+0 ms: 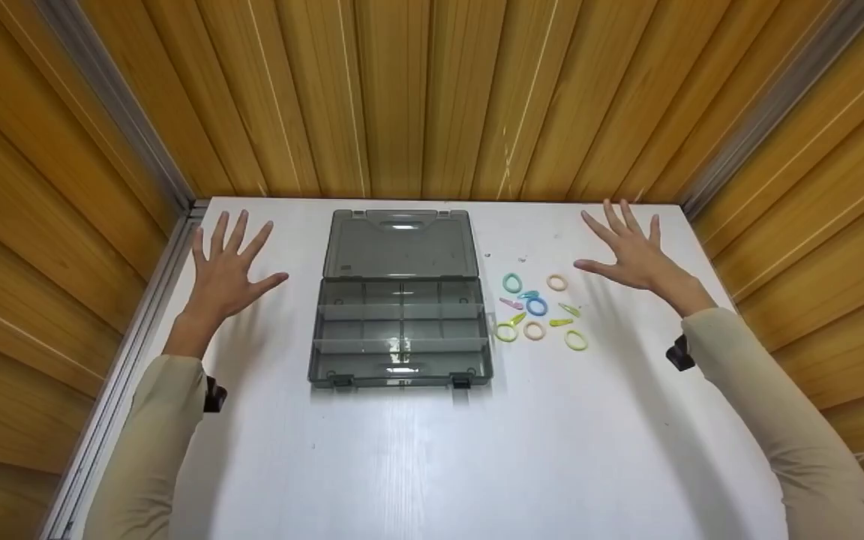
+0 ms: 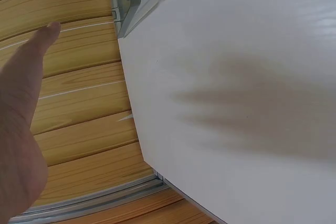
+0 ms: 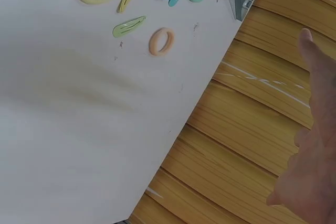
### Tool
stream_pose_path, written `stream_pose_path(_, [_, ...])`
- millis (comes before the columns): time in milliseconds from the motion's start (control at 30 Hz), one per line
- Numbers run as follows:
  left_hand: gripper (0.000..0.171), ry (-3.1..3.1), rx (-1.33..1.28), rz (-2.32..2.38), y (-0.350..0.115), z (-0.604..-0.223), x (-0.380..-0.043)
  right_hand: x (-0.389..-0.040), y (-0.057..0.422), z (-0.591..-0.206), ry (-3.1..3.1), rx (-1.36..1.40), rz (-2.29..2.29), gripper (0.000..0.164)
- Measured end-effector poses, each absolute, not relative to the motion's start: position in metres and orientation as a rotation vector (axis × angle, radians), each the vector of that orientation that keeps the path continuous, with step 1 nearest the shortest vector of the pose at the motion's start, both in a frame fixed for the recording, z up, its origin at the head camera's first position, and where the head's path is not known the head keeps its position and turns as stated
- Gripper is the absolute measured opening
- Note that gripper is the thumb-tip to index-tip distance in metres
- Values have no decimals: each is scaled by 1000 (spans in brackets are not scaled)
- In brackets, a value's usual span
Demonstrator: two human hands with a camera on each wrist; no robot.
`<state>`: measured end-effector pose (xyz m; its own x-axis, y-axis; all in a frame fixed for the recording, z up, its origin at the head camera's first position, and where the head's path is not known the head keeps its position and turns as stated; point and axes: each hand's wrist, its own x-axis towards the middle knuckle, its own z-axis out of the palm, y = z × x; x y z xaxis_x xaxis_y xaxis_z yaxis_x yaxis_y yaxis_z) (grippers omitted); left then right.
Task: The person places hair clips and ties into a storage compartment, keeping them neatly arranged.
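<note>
Both hands hover above the white table with fingers spread and hold nothing. My left hand (image 1: 224,280) is to the left of a grey see-through storage box (image 1: 400,381), whose lid (image 1: 402,247) is folded back. Dividers split the box into compartments, and none of them holds anything. My right hand (image 1: 636,259) is beyond the upper right of a loose group of small hair ties and snap hair clips. Among these are a blue hair tie (image 1: 537,306), a peach hair tie (image 3: 161,42), a pink hair clip (image 1: 511,304) and a green hair clip (image 3: 129,27).
The white table (image 1: 402,465) ends at a wood-look panel wall (image 1: 402,97) at the back. More panels with metal frame posts (image 1: 121,105) stand on both sides. Each wrist carries a small black camera (image 1: 214,395). Hand shadows fall on the table.
</note>
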<state>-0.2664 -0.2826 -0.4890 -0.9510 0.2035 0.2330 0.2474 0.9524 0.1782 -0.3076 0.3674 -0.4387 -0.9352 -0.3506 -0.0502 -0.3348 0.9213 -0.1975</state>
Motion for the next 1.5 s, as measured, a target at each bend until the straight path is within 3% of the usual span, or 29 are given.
stream_pose_path(733, [91, -2753, -209, -938, -290, -488, -253, -304, 372, -452, 2833, -470, -851, 76])
stream_pose_path(1100, [79, -2732, -148, -1338, -288, -511, -239, -294, 387, -472, 2766, -396, -1081, 63])
stream_pose_path(1500, [69, -2752, -239, -1426, -276, -535, -237, -286, 394, -497, 2764, -356, -1089, 55])
